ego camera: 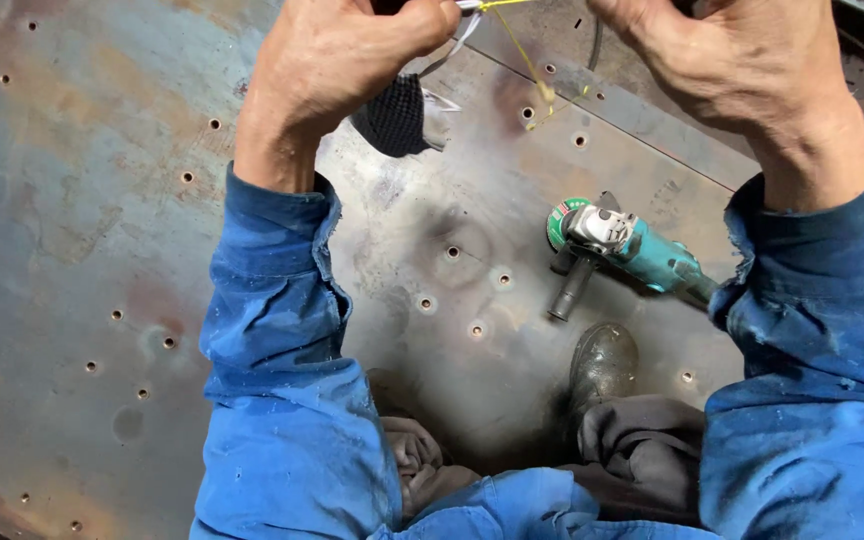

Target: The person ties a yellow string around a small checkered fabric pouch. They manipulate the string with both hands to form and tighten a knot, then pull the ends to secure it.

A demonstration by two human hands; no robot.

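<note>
Dark knit fabric piece (394,115), looks like a glove or mask, hangs from the left hand (337,55) at the far edge of view, above the drilled steel plate (82,230). Left hand is fisted tight on it, with a white strap (464,32) and a thin yellow cord (520,50) running right toward the right hand (742,60). Right hand is curled closed too, but its fingers are cut off by the frame, so can't tell what it grips, probably the other end of the strap. Teal angle grinder (632,250) lies on the plate right of centre, side handle pointing near, just beyond a dark boot (602,362). Risks: the loose cord dangles over the plate far of the grinder and could snag there; grinder sits close to the foot, so a shift of the leg could kick it. Room: plate is open to the left and between the blue sleeves (272,330); a raised plate seam (642,115) runs diagonally at far right, with cables beyond it.
</note>
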